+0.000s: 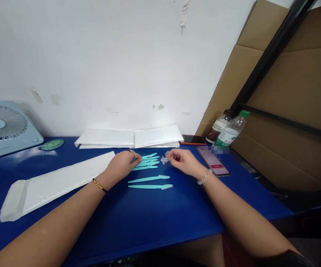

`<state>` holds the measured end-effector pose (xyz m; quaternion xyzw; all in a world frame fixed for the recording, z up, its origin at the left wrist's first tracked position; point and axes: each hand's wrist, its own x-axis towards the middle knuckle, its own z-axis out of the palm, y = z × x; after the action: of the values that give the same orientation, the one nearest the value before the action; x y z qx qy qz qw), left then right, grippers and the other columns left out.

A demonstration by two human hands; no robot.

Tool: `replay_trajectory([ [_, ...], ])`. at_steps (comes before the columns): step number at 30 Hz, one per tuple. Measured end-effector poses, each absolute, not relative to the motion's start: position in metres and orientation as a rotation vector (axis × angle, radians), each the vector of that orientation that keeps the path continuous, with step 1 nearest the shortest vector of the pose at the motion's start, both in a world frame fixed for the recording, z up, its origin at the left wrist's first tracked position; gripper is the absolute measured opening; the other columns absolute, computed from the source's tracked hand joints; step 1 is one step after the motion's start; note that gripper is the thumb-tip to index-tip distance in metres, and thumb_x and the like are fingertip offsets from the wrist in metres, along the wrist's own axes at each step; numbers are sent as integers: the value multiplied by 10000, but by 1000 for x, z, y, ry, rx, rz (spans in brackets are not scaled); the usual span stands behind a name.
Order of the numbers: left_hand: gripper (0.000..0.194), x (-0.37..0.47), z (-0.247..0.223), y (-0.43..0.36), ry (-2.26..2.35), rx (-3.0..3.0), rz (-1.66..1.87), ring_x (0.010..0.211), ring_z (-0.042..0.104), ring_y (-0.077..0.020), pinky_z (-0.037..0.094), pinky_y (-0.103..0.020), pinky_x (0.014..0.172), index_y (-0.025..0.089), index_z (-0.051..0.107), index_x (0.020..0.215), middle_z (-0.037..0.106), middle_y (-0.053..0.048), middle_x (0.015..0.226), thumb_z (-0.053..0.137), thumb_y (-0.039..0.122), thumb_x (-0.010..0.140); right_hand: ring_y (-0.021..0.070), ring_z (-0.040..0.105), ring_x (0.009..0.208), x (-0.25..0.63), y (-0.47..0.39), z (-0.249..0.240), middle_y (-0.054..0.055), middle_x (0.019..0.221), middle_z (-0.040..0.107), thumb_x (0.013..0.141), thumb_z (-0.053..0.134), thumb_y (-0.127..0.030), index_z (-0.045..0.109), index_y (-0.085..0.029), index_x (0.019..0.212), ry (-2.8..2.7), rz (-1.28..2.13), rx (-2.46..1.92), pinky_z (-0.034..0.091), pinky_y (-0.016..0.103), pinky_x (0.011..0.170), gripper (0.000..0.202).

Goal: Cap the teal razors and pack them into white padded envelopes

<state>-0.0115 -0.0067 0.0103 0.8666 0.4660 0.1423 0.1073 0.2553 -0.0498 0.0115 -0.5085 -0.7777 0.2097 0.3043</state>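
1. Teal razors [149, 163] are lying grouped on the table [149, 222], between both hands, pointing left to right.
2. Left hand [123, 163] is touching their left ends, fingertips together; firm grip, can't tell!
3. Right hand [184, 162] is curling by the clear caps [164, 159]; grip unclear.
4. Two loose razors [148, 186] are lying nearer the body, uncovered.
5. White mailer [66, 185] is flanking left, phone [211, 159] right.
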Motion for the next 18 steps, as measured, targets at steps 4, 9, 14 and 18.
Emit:
replay_trajectory([
  [4, 329, -9, 14, -10, 1333, 2542, 433, 820, 621, -182, 446, -256, 691, 225, 700, 826, 698, -19, 952, 424, 397, 878, 98, 501, 584, 257, -48, 10, 17, 741, 641, 810, 534, -222, 646, -164, 842, -2037, 484, -1332, 388, 209, 550, 131],
  [9, 327, -4, 15, -13, 1295, 2531, 430, 848, 620, -191, 450, -266, 707, 218, 713, 882, 701, -29, 962, 444, 405, 872, 99, 510, 598, 249, -51, 13, 7, 704, 622, 810, 539, -213, 646, -163, 819, -2052, 497, -1301, 400, 211, 568, 119],
  [14, 336, 0, 18, -20, 1145, 2554, 394, 840, 613, -180, 437, -261, 715, 224, 722, 849, 703, -25, 878, 448, 416, 878, 97, 497, 583, 246, -56, 14, -1, 673, 592, 827, 548, -269, 651, -159, 858, -2094, 708, -1233, 399, 209, 551, 154],
  [18, 305, 0, 22, -26, 997, 2551, 237, 818, 606, -168, 417, -242, 666, 244, 722, 825, 701, -9, 848, 496, 448, 851, 105, 542, 593, 252, -57, 17, 10, 687, 621, 823, 569, -279, 658, -152, 856, -2246, 960, -1206, 422, 217, 570, 159],
])
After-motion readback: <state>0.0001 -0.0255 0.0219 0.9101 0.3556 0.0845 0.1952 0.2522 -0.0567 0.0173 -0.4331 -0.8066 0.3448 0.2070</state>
